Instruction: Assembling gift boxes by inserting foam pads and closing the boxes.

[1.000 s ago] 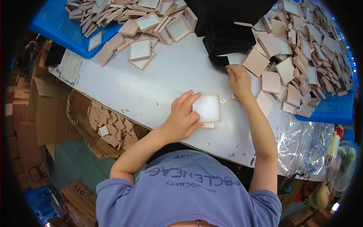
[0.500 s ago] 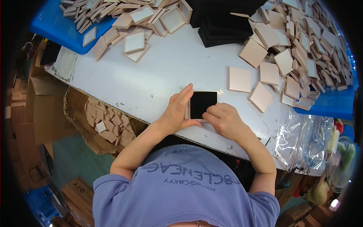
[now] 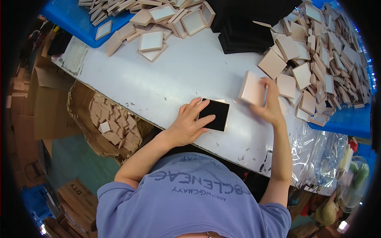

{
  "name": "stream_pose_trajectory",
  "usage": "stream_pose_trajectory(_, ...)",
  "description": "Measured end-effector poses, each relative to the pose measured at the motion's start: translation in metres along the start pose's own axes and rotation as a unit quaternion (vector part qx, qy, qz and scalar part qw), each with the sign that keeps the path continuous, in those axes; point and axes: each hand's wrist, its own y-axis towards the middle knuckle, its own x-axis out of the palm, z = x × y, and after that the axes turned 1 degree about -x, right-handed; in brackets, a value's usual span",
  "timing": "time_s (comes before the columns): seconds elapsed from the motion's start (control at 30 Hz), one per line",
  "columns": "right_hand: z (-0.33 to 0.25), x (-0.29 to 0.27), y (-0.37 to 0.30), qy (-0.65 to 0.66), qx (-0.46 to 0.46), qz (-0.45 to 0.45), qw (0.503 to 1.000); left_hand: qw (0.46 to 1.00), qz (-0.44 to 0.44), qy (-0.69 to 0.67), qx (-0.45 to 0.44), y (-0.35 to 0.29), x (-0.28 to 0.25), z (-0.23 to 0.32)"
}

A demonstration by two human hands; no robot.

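On the tabletop [image 3: 158, 83], a pad stack [image 3: 246, 39] lies behind the lined box [image 3: 220, 113], between left basket [image 3: 75, 24] and right basket [image 3: 346, 123], both heaped with box trays [image 3: 299, 75]; plastic bags [image 3: 317, 158] lie front right.

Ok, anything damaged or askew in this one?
Yes: the table is scuffed at its left end and chipped along its near edge. The black-faced box sits askew over a pale piece, whose edges poke out.

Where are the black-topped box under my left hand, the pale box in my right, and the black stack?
Black-topped box [image 3: 221, 115]: head view, its black surface.
Held pale box [image 3: 251, 88]: head view, its broad face.
Black stack [image 3: 244, 39]: head view, its near part.
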Motion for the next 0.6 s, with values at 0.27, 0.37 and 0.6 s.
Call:
stream_pose_trajectory(0.27,-0.073,0.037,-0.005,0.051,-0.104,-0.092,0.989,0.996,0.038,-0.079,-0.007,0.003,-0.004,-0.015)
stream_pose_trajectory(0.37,-0.078,0.038,-0.009,0.038,-0.126,-0.071,0.989,0.994,0.063,-0.092,-0.004,0.003,0.004,-0.019)
stream_pose_trajectory(0.6,-0.092,0.037,-0.012,-0.004,-0.195,-0.041,0.98,0.989,0.048,-0.135,0.02,0.013,-0.001,-0.024)
